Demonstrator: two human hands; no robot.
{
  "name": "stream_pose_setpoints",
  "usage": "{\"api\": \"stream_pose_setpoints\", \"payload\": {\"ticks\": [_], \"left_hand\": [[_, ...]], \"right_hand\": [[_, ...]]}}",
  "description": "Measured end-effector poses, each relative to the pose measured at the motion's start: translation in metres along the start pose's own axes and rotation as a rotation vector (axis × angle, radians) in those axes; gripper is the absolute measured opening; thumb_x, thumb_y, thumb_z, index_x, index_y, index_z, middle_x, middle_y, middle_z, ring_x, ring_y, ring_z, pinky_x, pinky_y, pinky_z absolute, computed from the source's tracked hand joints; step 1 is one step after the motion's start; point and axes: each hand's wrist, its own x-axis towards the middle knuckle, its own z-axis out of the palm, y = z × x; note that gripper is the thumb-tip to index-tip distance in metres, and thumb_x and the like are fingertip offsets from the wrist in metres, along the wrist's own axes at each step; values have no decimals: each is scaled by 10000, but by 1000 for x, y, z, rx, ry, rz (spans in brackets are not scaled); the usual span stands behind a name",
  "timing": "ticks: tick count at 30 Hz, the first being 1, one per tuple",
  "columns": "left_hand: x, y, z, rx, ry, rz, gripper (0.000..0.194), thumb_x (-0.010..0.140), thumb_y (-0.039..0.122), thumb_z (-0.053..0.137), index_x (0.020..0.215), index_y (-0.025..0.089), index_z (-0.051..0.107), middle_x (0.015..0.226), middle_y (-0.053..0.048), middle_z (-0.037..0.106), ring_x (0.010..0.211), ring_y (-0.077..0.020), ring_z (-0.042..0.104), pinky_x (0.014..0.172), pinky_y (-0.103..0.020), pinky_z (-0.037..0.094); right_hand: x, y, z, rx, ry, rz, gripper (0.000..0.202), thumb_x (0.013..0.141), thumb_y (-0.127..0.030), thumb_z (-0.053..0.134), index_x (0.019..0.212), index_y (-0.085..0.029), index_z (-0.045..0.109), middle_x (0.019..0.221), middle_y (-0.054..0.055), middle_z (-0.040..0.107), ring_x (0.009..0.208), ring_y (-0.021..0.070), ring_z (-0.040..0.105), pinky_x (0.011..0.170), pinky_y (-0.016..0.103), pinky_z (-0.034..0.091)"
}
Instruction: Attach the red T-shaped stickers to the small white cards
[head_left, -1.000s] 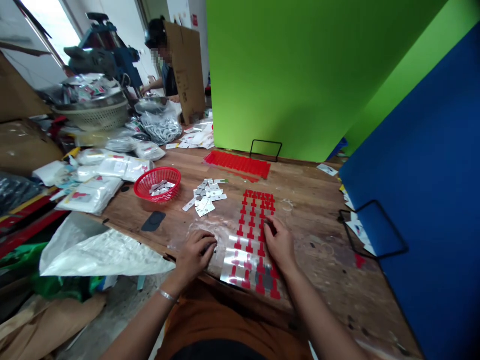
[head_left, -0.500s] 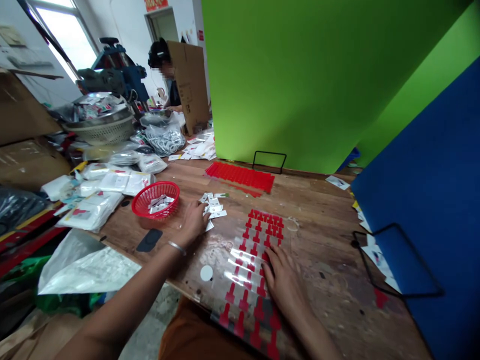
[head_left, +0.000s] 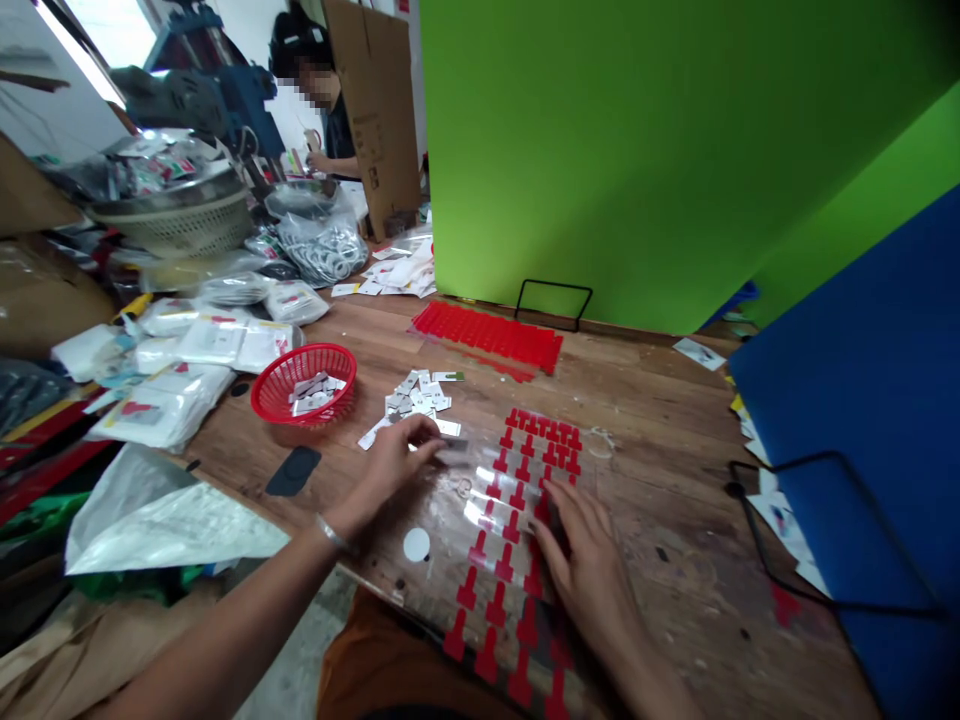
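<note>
In my head view, my left hand (head_left: 409,452) pinches what looks like a small grey tag (head_left: 455,453) by one end, just beside the white labels (head_left: 420,398). I judge it light, thin and easily bent, best taken by its edges. My right hand (head_left: 586,555) rests loosely, gripping nothing, on the clear sheet of red shapes (head_left: 512,527), likely slick. That sheet reaches the counter's (head_left: 675,420) near edge; bare wood opens rightward.

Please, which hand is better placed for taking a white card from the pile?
Probably the left hand: it is close beside the white cards, though its fingers seem to pinch a small grey piece. The right hand lies at the red shapes, farther away.
</note>
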Motion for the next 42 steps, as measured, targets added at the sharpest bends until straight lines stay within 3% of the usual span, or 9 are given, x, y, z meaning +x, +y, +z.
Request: {"api": "stream_pose_setpoints", "payload": {"ticks": [4, 10, 13, 18, 24, 28, 33, 37, 42], "left_hand": [[-28, 23, 27, -381, -223, -140, 188, 702, 307, 700, 796, 160, 630, 715, -14, 645, 658, -129, 594, 618, -228, 450], [-45, 35, 54, -938, -89, -497, 478, 573, 304, 823, 960, 166, 577, 730, -1, 649, 646, -108, 606, 654, -229, 467], [-55, 42, 65, -1123, -117, -628, 403, 600, 346, 811, 867, 133, 596, 797, -39, 656, 750, -118, 624, 778, -254, 481], [-65, 49, 74, -1206, -226, -597, 352, 627, 396, 784, 685, 123, 570, 640, 13, 566, 617, -59, 536, 621, -164, 435], [-60, 34, 64, -910, -353, -548, 422, 640, 498, 726, 807, 124, 626, 708, -14, 607, 641, -111, 583, 637, -231, 471], [-61, 27, 56, -494, -372, -277, 298, 781, 404, 611, 896, 135, 671, 728, -32, 647, 664, -150, 597, 648, -264, 460], [-65, 31, 51, -95, -383, 57, 188, 856, 245, 538, 919, 204, 711, 853, -25, 696, 800, -154, 606, 749, -249, 430], [-63, 31, 47, 77, -307, 139, 205, 863, 223, 540, 977, 243, 710, 827, -22, 673, 762, -139, 597, 715, -232, 431], [-52, 20, 35, 400, -120, 136, 233, 875, 218, 514, 1018, 229, 697, 877, -53, 654, 811, -166, 601, 724, -255, 437]], "right_hand": [[20, -31, -14, 366, -92, 192, 328, 855, -362, 543, 1132, -199, 605, 986, 88, 677, 840, 210, 628, 746, 340, 511], [21, -44, -4, 648, -63, 512, 219, 834, -370, 560, 810, -166, 634, 658, 19, 645, 560, 149, 582, 530, 258, 479], [10, -44, 3, 450, 93, 302, 122, 847, -256, 556, 894, -185, 643, 790, 47, 672, 707, 174, 613, 665, 309, 505], [-2, -55, 3, 234, 41, -143, 209, 813, -102, 569, 975, -199, 657, 941, 85, 654, 890, 212, 577, 790, 384, 485], [4, -53, -3, 350, 49, -4, 192, 845, -150, 550, 1003, -198, 647, 946, 86, 639, 910, 207, 584, 808, 382, 479], [11, -44, -4, 528, -54, 292, 298, 846, -258, 567, 1136, -200, 599, 1036, 81, 651, 938, 202, 603, 823, 352, 484], [12, -39, -4, 738, -229, 478, 177, 805, -337, 601, 755, -172, 639, 719, 20, 651, 681, 161, 598, 643, 273, 485], [12, -33, -2, 653, -240, 409, 118, 813, -278, 583, 794, -184, 652, 762, 23, 670, 724, 172, 613, 695, 297, 493], [21, -31, 9, 329, -211, 45, 365, 866, -160, 489, 1217, -215, 571, 1084, 80, 647, 1006, 228, 557, 897, 409, 460]]}}
